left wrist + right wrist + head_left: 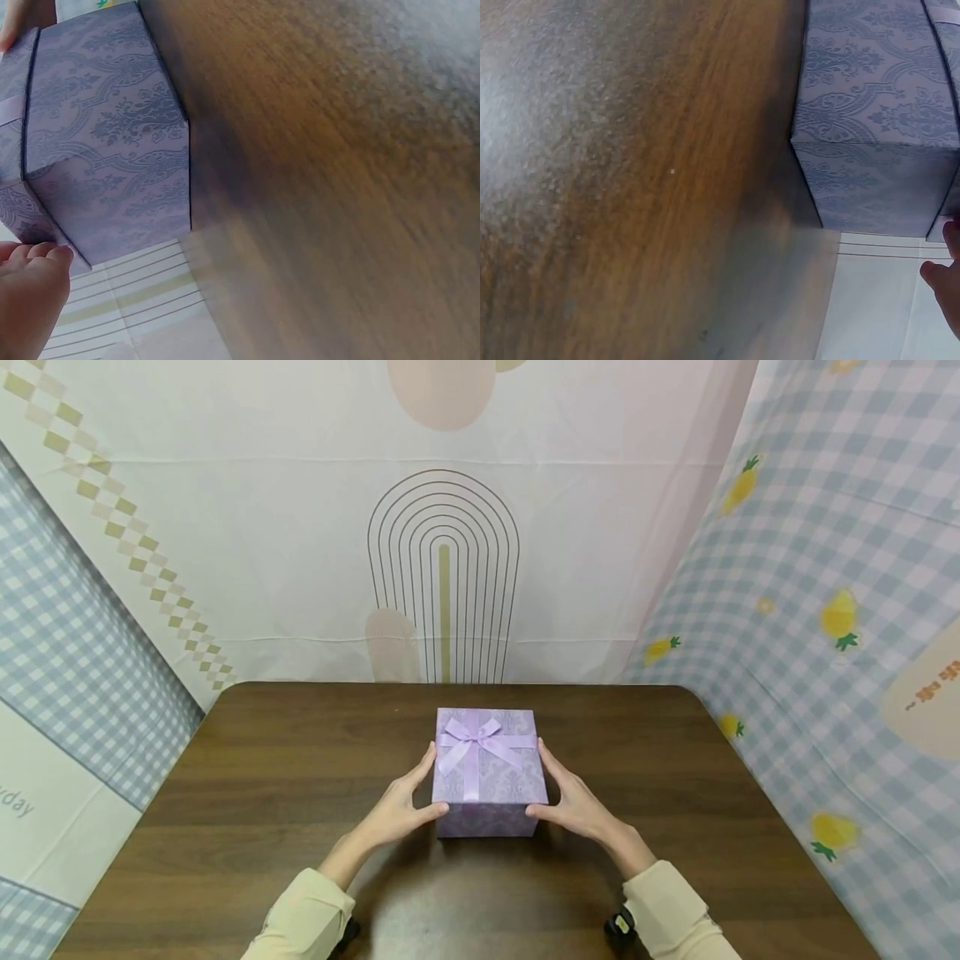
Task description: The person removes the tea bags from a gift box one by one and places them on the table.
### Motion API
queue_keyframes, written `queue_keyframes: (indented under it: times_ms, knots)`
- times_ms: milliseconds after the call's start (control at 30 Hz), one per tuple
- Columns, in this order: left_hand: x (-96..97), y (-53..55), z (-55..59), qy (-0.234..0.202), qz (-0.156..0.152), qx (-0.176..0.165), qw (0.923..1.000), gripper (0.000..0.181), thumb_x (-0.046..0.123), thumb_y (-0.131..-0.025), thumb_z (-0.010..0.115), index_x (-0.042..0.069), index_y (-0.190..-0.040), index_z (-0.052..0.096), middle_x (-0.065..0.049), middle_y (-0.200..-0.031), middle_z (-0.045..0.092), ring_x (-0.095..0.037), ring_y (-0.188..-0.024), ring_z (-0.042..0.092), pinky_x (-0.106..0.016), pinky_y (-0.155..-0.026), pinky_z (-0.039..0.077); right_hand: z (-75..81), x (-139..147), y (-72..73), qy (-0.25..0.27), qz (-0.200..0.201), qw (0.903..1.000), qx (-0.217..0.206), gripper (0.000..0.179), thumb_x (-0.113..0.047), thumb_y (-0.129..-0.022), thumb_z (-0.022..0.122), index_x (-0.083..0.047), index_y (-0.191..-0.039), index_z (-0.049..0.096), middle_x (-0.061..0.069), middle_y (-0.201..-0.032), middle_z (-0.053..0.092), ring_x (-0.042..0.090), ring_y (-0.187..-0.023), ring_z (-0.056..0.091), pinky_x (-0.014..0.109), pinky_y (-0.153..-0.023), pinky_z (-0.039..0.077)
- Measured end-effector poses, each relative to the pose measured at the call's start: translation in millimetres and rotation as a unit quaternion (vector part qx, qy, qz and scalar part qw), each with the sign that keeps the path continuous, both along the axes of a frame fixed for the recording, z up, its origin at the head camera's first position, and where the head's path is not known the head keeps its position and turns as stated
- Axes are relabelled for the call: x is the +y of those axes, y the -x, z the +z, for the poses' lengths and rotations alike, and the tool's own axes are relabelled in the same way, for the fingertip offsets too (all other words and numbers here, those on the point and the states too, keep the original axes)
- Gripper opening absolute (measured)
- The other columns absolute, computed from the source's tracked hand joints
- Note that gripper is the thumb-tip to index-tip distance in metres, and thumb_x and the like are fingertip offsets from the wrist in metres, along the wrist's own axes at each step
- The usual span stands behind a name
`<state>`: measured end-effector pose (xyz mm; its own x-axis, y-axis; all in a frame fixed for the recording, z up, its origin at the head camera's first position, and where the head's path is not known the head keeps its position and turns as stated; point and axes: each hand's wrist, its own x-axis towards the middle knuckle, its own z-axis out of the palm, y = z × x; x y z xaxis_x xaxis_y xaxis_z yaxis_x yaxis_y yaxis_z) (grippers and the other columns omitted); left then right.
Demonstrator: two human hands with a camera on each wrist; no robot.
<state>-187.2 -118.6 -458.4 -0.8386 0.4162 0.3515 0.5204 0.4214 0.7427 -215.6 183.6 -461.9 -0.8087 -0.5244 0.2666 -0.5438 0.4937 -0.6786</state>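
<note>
A lilac gift box (486, 821) with a damask pattern stands on the brown wooden table. Its lid (517, 768) sits on top and bears a pale purple ribbon tied in a bow (474, 739). My left hand (399, 803) grips the lid at its left side, thumb at the front left corner. On the opposite side, my right hand (576, 803) holds the lid with its thumb at the front right corner. In the left wrist view, fingertips (58, 255) press against the lid's lower edge. Most of the right hand (946, 281) falls outside the right wrist view.
The wooden table (300, 752) has rounded far corners. Behind it hangs a pale cloth (300, 552) with printed arches. A blue checked cloth (795, 543) with yellow fruit hangs along the right, and another checked cloth (67, 577) along the left.
</note>
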Motion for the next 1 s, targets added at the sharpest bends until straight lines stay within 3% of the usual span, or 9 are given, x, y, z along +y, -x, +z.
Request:
queue_keyframes:
  times_ms: [367, 633, 867, 933, 1000]
  knots:
    - [-10.8, -3.9, 12.4, 0.001, 0.01, 0.009, 0.9999, 0.084, 0.028, -0.081, 0.068, -0.005, -0.142, 0.02, -0.021, -0.146, 0.019, -0.036, -0.131, 0.027, -0.05, -0.105, 0.023, 16.4, -10.8, -1.9, 0.006, -0.002, 1.0, -0.004, 0.101, -0.024, -0.073, 0.076, -0.004, -0.146, 0.011, 0.018, -0.15, 0.015, 0.036, -0.135, 0.02, 0.054, -0.105, 0.022]
    - [-30.5, -9.2, 14.0, 0.011, 0.018, -0.003, 0.9998, 0.084, 0.025, -0.082, 0.068, -0.004, -0.143, 0.018, -0.021, -0.147, 0.018, -0.037, -0.131, 0.026, -0.051, -0.104, 0.024, 17.3, -30.9, -3.2, 0.019, 0.011, 0.9998, -0.004, 0.103, -0.048, -0.074, 0.069, -0.003, -0.146, 0.011, 0.02, -0.15, 0.014, 0.037, -0.135, 0.017, 0.055, -0.105, 0.021]
    - [-50.4, -16.8, 16.8, -0.005, 0.025, -0.014, 0.9996, 0.085, 0.017, -0.08, 0.069, -0.004, -0.143, 0.016, -0.025, -0.147, 0.015, -0.04, -0.131, 0.024, -0.052, -0.102, 0.026, 18.4, -53.5, -4.2, 0.014, 0.031, 0.9994, 0.006, 0.106, -0.062, -0.074, 0.059, 0.0, -0.145, 0.011, 0.018, -0.15, 0.013, 0.039, -0.135, 0.016, 0.057, -0.107, 0.012]
    - [-55.2, -18.6, 17.2, -0.007, 0.03, -0.013, 0.9995, 0.085, 0.016, -0.08, 0.069, -0.005, -0.143, 0.016, -0.025, -0.147, 0.015, -0.04, -0.131, 0.023, -0.049, -0.102, 0.026, 19.7, -59.4, -4.3, 0.008, 0.033, 0.9994, 0.008, 0.106, -0.063, -0.074, 0.058, 0.0, -0.145, 0.011, 0.018, -0.15, 0.013, 0.036, -0.136, 0.016, 0.056, -0.108, 0.011]
    - [-59.7, -20.5, 17.5, -0.013, 0.034, -0.014, 0.9992, 0.084, 0.013, -0.08, 0.069, -0.005, -0.143, 0.016, -0.026, -0.147, 0.015, -0.04, -0.131, 0.022, -0.039, -0.105, 0.027, 21.0, -65.1, -4.1, 0.002, 0.035, 0.9994, 0.009, 0.106, -0.064, -0.074, 0.057, -0.001, -0.145, 0.01, 0.016, -0.15, 0.013, 0.034, -0.136, 0.017, 0.054, -0.109, 0.011]
